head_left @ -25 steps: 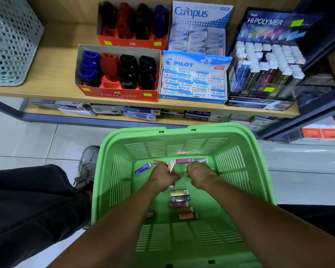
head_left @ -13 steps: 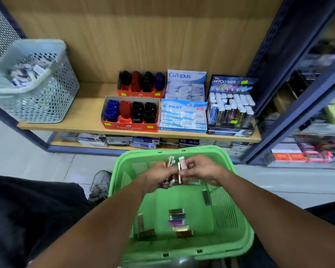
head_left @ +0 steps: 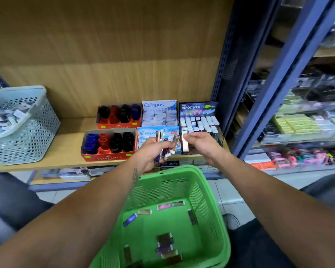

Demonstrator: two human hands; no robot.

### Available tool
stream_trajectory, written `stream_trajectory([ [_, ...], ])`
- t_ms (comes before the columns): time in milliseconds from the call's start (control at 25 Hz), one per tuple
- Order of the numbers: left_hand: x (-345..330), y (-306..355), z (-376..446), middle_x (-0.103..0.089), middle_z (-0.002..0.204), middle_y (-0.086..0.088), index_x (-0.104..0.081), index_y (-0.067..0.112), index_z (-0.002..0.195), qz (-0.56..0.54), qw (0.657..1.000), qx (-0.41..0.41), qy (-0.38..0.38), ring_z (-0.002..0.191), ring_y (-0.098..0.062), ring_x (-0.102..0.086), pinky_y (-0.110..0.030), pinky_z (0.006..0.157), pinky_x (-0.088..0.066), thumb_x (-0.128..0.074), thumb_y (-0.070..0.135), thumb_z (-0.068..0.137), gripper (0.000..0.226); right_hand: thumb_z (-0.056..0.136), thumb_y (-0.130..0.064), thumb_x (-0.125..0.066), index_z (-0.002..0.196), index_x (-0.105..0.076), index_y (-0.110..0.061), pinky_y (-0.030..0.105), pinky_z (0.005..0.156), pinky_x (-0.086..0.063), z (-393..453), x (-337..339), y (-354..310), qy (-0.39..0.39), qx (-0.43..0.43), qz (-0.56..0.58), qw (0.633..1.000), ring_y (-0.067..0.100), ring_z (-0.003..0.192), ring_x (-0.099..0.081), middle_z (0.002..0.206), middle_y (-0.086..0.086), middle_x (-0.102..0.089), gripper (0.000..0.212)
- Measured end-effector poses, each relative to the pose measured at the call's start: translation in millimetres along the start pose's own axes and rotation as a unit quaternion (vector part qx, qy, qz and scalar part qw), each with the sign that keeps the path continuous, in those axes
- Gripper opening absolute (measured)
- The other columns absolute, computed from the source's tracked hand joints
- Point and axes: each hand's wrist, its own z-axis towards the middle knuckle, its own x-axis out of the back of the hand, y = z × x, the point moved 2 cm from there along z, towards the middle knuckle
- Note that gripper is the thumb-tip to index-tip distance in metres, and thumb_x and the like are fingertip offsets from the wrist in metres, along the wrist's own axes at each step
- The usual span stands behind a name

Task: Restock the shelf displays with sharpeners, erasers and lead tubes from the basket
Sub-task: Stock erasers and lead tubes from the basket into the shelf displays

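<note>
Left hand: your left hand (head_left: 153,151) is raised over the shelf edge, fingers curled round a fanned bundle of lead tubes (head_left: 167,145).
Right hand: your right hand (head_left: 199,143) pinches a single pale lead tube (head_left: 185,142) upright, just in front of the Hi-Polymer display (head_left: 198,120).
Basket: the green basket (head_left: 207,190) sits below your forearms; more lead tubes lie loose on its floor, a few stacked near the front (head_left: 164,246), others scattered toward the back wall.
Shelf: the wooden shelf (head_left: 66,149) carries two red Faber-Castell sharpener boxes, one in front (head_left: 108,145) and one behind (head_left: 119,116).
Erasers: the Campus box (head_left: 159,113) stands at the back, the Pilot box (head_left: 149,133) in front of it, partly hidden by your left hand and its bundle.
In the way: the held tubes cover the front corner of the Hi-Polymer display, so you cannot tell which slot is free there.
Around: a pale perforated bin (head_left: 21,124) stands at the shelf's left end; a blue upright (head_left: 230,74) borders the display on the right, with blurred stock beyond it.
</note>
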Motion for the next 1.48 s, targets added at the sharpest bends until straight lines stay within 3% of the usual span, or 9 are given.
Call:
stream_trajectory([
  [120,-21.3,19.0,12.5,-0.073,0.087,-0.021,-0.058,-0.008,0.107,0.011,0.999,-0.014,-0.051,0.043,-0.017,-0.043,-0.018,0.034,-0.027,-0.066,0.009,0.088,0.027,0.092,-0.014,-0.068,0.094,-0.072,-0.003,0.02,0.062,-0.047,19.5,44.5,-30.8,0.151,0.067,-0.121,0.979,0.013,0.064,-0.057,0.072,0.003,-0.064,0.012],
  [240,-36.2,25.6,26.5,-0.074,0.086,-0.021,-0.057,-0.013,0.113,0.022,0.998,-0.014,-0.05,0.046,-0.018,-0.044,-0.02,0.037,-0.027,-0.064,0.009,0.088,0.034,0.087,-0.005,-0.065,0.104,-0.064,-0.013,0.028,0.067,-0.052,41.9,89.0,-58.8,0.254,0.114,-0.326,0.903,0.022,0.07,-0.063,0.077,0.005,-0.065,0.019],
  [400,-54.9,25.0,43.1,-0.074,0.083,-0.019,-0.059,-0.006,0.102,0.017,0.999,-0.001,-0.038,0.044,-0.017,-0.047,-0.021,0.037,-0.029,-0.063,0.007,0.087,0.02,0.083,0.002,-0.062,0.099,-0.06,-0.011,0.032,0.063,-0.041,65.7,120.3,-64.9,0.237,0.079,-0.488,0.836,0.031,0.078,-0.056,0.093,0.011,-0.062,0.02],
  [720,-72.8,12.3,62.5,-0.072,0.076,-0.013,-0.06,0.003,0.085,-0.002,0.999,0.019,-0.029,0.049,-0.018,-0.049,-0.023,0.041,-0.032,-0.063,0.006,0.088,0.005,0.082,0.007,-0.057,0.084,-0.059,-0.015,0.033,0.067,-0.046,100.0,123.3,-38.7,0.235,0.042,-0.496,0.835,0.033,0.086,-0.063,0.094,0.012,-0.066,0.022],
  [1080,-84.3,4.3,66.8,-0.074,0.078,-0.009,-0.063,0.007,0.103,-0.014,0.999,0.012,-0.045,0.063,-0.021,-0.064,-0.023,0.043,-0.04,-0.065,0.01,0.093,0.011,0.085,0.0,-0.066,0.089,-0.071,-0.02,0.036,0.077,-0.057,92.6,116.2,-25.6,0.204,0.033,-0.555,0.806,0.028,0.093,-0.066,0.106,0.006,-0.071,0.021],
  [1160,-84.7,4.0,64.7,-0.074,0.081,-0.009,-0.062,0.005,0.111,-0.022,0.999,0.0,-0.041,0.057,-0.02,-0.065,-0.022,0.042,-0.039,-0.063,0.01,0.095,0.017,0.086,-0.004,-0.065,0.1,-0.076,-0.016,0.038,0.083,-0.058,85.9,111.3,-39.5,0.241,0.044,-0.496,0.833,0.028,0.096,-0.067,0.107,0.007,-0.072,0.022],
  [1280,-88.5,8.2,61.7,-0.077,0.089,-0.01,-0.061,0.004,0.116,-0.065,0.998,-0.014,-0.016,0.053,-0.019,-0.064,-0.023,0.043,-0.039,-0.065,0.011,0.094,0.024,0.086,-0.022,-0.076,0.097,-0.073,-0.008,0.037,0.082,-0.058,72.2,89.3,-54.2,0.124,0.007,-0.199,0.972,0.02,0.08,-0.07,0.092,0.01,-0.075,0.018],
  [1360,-91.9,13.8,58.8,-0.077,0.092,-0.011,-0.061,0.003,0.117,-0.106,0.994,-0.014,-0.004,0.055,-0.02,-0.064,-0.023,0.044,-0.04,-0.068,0.013,0.093,0.027,0.081,-0.016,-0.081,0.09,-0.069,-0.004,0.031,0.077,-0.058,62.2,71.5,-52.1,-0.001,-0.076,-0.086,0.993,0.018,0.076,-0.07,0.083,0.01,-0.075,0.019],
  [1480,-99.3,19.1,51.5,-0.076,0.093,-0.017,-0.061,0.002,0.113,-0.152,0.988,0.014,-0.031,0.061,-0.023,-0.067,-0.024,0.044,-0.045,-0.067,0.017,0.094,0.025,0.086,-0.001,-0.072,0.089,-0.063,-0.007,0.03,0.069,-0.06,65.6,71.5,-49.4,0.036,-0.065,0.021,0.997,0.022,0.081,-0.072,0.085,0.013,-0.073,0.011],
])
